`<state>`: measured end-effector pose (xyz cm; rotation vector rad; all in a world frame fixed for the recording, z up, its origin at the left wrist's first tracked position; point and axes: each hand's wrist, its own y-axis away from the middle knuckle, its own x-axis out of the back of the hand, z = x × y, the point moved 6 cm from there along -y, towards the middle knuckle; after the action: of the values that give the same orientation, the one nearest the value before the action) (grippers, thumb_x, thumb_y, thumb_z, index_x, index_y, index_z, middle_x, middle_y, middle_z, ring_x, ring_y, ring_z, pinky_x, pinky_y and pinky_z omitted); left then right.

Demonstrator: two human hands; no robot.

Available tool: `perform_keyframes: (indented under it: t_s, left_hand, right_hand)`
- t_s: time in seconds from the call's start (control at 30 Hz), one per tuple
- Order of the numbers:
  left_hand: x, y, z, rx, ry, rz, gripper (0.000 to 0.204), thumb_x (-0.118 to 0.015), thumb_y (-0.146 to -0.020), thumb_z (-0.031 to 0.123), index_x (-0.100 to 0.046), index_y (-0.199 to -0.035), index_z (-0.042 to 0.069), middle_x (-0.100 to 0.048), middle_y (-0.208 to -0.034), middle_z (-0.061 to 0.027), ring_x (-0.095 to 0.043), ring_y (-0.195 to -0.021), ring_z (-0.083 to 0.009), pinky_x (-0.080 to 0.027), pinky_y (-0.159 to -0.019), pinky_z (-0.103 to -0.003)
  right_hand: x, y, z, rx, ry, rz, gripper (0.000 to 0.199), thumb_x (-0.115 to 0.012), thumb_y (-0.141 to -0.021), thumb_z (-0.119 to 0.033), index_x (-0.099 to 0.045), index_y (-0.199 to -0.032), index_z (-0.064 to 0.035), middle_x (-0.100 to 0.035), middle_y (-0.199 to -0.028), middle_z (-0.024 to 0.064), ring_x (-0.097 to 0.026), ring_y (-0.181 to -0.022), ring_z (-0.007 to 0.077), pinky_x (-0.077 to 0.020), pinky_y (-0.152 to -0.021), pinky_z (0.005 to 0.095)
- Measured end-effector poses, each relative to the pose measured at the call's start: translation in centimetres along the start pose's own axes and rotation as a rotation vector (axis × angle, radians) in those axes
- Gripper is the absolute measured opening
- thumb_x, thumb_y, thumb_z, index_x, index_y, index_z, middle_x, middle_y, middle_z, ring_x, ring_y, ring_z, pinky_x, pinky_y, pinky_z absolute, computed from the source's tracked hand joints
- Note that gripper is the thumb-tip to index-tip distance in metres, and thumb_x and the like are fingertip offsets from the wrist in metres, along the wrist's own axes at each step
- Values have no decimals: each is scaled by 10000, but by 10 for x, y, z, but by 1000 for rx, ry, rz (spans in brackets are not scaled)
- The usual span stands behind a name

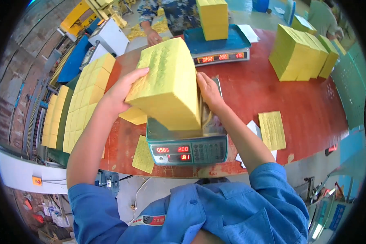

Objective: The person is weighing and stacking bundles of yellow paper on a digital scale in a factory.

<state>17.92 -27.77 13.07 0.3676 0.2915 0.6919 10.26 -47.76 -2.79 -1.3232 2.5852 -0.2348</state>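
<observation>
Both my hands hold a thick block of yellow embossed paper sheets (171, 77), tilted over a digital scale (187, 148) with lit red digits. My left hand (122, 91) grips its left side, thumb on the top face and fingers hidden beneath or behind. Against the right side presses my right hand (210, 91), its fingers partly out of sight. I cannot tell whether the block touches the scale's pan. Left of the scale lies a loose yellow sheet (143, 156). Another yellow piece (272, 131) rests at the right, partly over white paper (254, 129).
Across the red table (248, 85), a second scale (242, 51) bears a tall yellow stack (214, 20). A co-worker's hand (152, 36) is behind my block. More yellow stacks stand at the far right (295, 55) and in rows at the left (85, 95).
</observation>
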Motion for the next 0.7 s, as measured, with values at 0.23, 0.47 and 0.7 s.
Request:
perform_keyframes:
  t_s: [0.23, 0.47, 0.7]
  left_hand:
    - [3, 64, -37, 91, 7, -102, 441, -506, -974, 259, -503, -1303, -35, -637, -1206, -153, -659, -1039, -200, -532, -915, -335]
    - [3, 43, -26, 81, -42, -199, 433, -490, -984, 250, -491, -1319, -23, -633, -1214, -151, -653, -1054, -204, -532, -920, -341]
    - [29, 30, -35, -36, -119, -186, 416, -396, -1014, 279, -544, -1270, -14, -631, -1203, -124, -623, -1078, -215, -504, -936, -342]
  right_hand:
    - [7, 120, -40, -33, 39, 60, 359, -476, -993, -269, -566, -1253, -38, -628, -1150, 180, -595, -1102, 287, -440, -952, 339]
    - [10, 242, -18, -257, 5, 17, 354, -513, -982, -168, -522, -1281, 20, -613, -1170, 106, -596, -1058, 182, -480, -897, 319]
    - [-50, 225, 27, -627, -961, -6, 257, -532, -951, -282, -658, -1005, -64, -649, -922, 4, -591, -833, 113, -465, -730, 284]
